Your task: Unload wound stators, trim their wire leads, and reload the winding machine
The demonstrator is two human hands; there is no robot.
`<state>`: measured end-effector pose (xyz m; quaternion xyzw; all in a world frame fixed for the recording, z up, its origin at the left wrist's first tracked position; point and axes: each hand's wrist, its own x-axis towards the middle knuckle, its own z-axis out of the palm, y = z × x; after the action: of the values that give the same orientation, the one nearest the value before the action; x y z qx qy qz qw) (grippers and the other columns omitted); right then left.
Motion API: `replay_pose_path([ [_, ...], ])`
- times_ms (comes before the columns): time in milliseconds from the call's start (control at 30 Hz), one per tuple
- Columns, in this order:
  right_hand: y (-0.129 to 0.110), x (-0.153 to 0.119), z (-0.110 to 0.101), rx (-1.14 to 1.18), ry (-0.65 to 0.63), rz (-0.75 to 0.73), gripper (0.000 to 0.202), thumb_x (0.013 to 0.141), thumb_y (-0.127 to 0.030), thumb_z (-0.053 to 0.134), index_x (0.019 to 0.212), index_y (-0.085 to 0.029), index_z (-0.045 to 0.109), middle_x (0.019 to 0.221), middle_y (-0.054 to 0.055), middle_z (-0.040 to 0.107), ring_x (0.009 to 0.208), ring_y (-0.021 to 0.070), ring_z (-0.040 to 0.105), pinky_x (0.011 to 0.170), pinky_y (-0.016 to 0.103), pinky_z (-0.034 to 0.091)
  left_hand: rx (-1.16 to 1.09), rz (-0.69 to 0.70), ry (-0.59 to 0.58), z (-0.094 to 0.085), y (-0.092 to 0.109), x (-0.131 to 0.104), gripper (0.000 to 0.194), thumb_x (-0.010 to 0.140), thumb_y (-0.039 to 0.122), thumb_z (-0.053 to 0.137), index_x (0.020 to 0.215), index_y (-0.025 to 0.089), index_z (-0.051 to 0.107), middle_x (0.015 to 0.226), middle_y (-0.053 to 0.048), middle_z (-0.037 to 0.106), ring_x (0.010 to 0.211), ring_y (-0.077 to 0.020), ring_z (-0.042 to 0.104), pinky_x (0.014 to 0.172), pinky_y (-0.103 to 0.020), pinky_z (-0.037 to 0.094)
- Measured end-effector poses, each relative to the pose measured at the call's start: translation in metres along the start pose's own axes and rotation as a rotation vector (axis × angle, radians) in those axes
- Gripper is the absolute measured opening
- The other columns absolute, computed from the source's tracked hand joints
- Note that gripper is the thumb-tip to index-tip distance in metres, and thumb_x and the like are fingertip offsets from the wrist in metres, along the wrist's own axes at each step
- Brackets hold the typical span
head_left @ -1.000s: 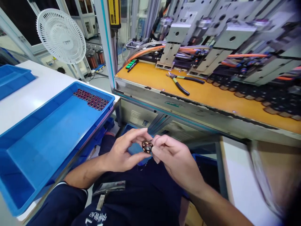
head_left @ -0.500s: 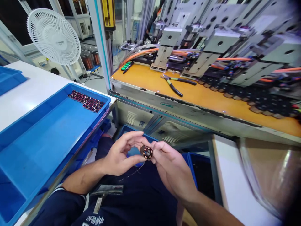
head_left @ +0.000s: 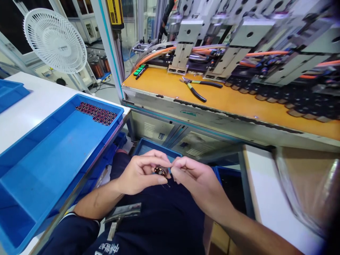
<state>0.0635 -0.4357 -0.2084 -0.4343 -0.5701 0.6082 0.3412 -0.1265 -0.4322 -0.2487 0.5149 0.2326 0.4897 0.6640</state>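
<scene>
A small round dark part with copper-coloured spots round its rim (head_left: pixel 160 171) sits between the thumb and fingers of my left hand (head_left: pixel 140 173), above my lap. Thin wires hang below it. My right hand (head_left: pixel 192 175) is closed in a pinch just to the right, its fingertips meeting my left fingertips. Whatever lies in that pinch is too small to make out.
At the left, a blue tray (head_left: pixel 53 156) holds many small dark parts (head_left: pixel 97 113) at its far end. Pliers (head_left: pixel 196 90) lie on the orange machine bench (head_left: pixel 164 83), beside a row of dark parts (head_left: pixel 292 102). A white fan (head_left: pixel 55 40) stands behind.
The round part has turned in my left hand and shifted slightly left. My left index finger has straightened toward my right fingertips. The view has shifted a little.
</scene>
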Motion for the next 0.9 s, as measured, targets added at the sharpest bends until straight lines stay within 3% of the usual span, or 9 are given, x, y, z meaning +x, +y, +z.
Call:
replay_pose_path([
  [100,-0.001,-0.001,-0.001,-0.049,0.017,-0.021,0.026,0.091,-0.038,0.061,0.074,-0.018,0.059,0.068,-0.002,0.054,0.063,0.0082,0.050,0.060,0.018,0.042,-0.016,-0.059,0.056,0.003,0.001,0.000,0.033,0.072,0.009,0.078,0.103,0.019,0.074,0.100,-0.004,0.064,0.078,-0.0111,0.070,0.071,-0.022,0.058],
  [233,0.004,-0.002,-0.004,-0.105,0.047,0.004,0.022,0.088,-0.039,0.063,0.081,-0.018,0.060,0.071,-0.002,0.057,0.063,0.0088,0.051,0.058,0.018,0.042,-0.011,-0.161,0.149,0.007,0.002,-0.002,0.047,0.064,0.007,0.084,0.106,0.015,0.064,0.092,-0.004,0.072,0.080,-0.0133,0.071,0.076,-0.025,0.058],
  [333,0.009,-0.001,-0.004,-0.160,-0.008,0.014,0.025,0.086,-0.040,0.066,0.077,-0.018,0.059,0.072,-0.001,0.056,0.066,0.0104,0.051,0.060,0.020,0.042,0.076,-0.183,0.188,0.011,0.002,-0.003,0.039,0.063,0.008,0.085,0.094,0.013,0.062,0.091,-0.005,0.073,0.079,-0.0124,0.071,0.078,-0.024,0.058],
  [433,0.010,0.001,-0.002,-0.173,-0.031,-0.002,0.029,0.089,-0.041,0.062,0.074,-0.017,0.059,0.071,0.000,0.055,0.065,0.0107,0.049,0.059,0.022,0.040,0.110,-0.165,0.156,0.011,0.005,-0.003,0.031,0.064,0.008,0.084,0.089,0.011,0.066,0.097,-0.006,0.072,0.080,-0.0115,0.071,0.078,-0.023,0.058],
  [567,0.007,0.002,-0.004,-0.093,-0.031,-0.025,0.031,0.089,-0.043,0.063,0.072,-0.017,0.059,0.068,0.000,0.054,0.062,0.0107,0.046,0.058,0.023,0.039,-0.012,-0.169,0.054,0.005,0.008,-0.001,0.037,0.065,0.006,0.083,0.100,0.013,0.072,0.114,-0.009,0.068,0.084,-0.0110,0.071,0.078,-0.022,0.059],
  [733,0.006,0.002,-0.021,-0.049,-0.109,0.017,0.036,0.090,-0.046,0.062,0.069,-0.017,0.057,0.063,0.000,0.052,0.061,0.0118,0.046,0.057,0.024,0.038,-0.165,-0.269,0.035,0.001,0.005,-0.001,0.037,0.065,0.009,0.084,0.101,0.014,0.074,0.100,-0.007,0.074,0.081,-0.0146,0.074,0.075,-0.024,0.060],
  [900,0.001,0.000,-0.031,-0.109,-0.162,0.066,0.041,0.089,-0.052,0.061,0.067,-0.017,0.059,0.062,0.001,0.054,0.058,0.0114,0.049,0.056,0.024,0.040,-0.085,-0.209,0.067,0.003,0.005,-0.002,0.037,0.062,0.008,0.086,0.097,0.014,0.075,0.103,-0.009,0.075,0.082,-0.0149,0.074,0.076,-0.024,0.061],
])
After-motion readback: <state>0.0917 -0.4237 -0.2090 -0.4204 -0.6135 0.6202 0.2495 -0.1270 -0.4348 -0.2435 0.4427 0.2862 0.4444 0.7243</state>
